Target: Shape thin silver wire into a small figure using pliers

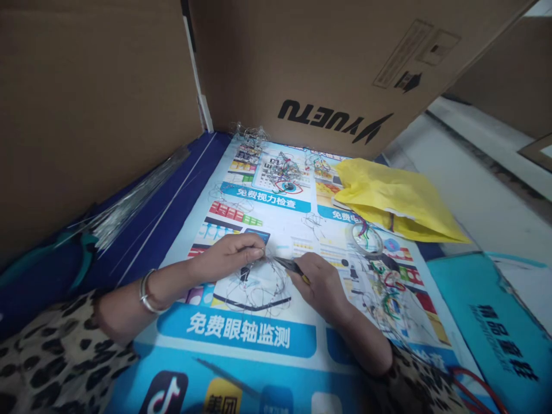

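My left hand (235, 256) pinches thin silvery wire between thumb and fingertips, over the middle of the printed sheet. Wrapped in my right hand (321, 282) is a pair of pliers (288, 264) with dark jaws and a bit of yellow on the handle. The jaws point left and reach to the wire close to my left fingertips; whether they grip it is too small to tell. A loose tangle of fine wire (259, 290) hangs or lies just below both hands. Another small wire tangle (314, 223) lies beyond them.
Straight wires (138, 201) and teal-handled pliers (86, 247) lie at left. Coloured wire tangles (390, 293) lie at right, others (284, 169) farther back. A tape roll (366, 238) sits by a yellow bag (388, 195). Cardboard (267, 69) walls the back; a teal box (470, 310) is right.
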The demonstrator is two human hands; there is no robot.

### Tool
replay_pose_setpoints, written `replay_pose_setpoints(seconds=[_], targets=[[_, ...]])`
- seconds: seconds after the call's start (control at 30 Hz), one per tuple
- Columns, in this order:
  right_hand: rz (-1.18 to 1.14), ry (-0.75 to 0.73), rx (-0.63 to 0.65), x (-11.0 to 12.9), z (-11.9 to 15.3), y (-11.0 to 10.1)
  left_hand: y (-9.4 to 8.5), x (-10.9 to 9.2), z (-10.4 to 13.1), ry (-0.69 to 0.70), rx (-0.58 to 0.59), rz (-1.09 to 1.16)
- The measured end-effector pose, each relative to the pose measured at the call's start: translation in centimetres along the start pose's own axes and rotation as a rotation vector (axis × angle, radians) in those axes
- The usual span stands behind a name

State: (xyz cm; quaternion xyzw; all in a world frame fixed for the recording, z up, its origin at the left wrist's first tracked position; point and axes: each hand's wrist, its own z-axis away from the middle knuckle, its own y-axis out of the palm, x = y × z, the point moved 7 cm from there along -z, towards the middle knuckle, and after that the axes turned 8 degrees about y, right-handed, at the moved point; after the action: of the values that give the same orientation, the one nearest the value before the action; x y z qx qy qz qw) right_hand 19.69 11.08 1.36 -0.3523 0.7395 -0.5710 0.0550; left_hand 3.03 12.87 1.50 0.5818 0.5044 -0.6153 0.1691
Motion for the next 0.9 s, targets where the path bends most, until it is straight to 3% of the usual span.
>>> replay_pose_setpoints(seconds=[0.53, 0.9], targets=[[-0.030, 0.029, 0.003, -0.24, -0.09, 0.15, 0.73, 0.22, 0.13, -0.052, 0.045, 0.043], [-0.028, 0.051, -0.012, -0.26, -0.07, 0.01, 0.65, 0.09, 0.17, -0.058, 0.013, 0.082]])
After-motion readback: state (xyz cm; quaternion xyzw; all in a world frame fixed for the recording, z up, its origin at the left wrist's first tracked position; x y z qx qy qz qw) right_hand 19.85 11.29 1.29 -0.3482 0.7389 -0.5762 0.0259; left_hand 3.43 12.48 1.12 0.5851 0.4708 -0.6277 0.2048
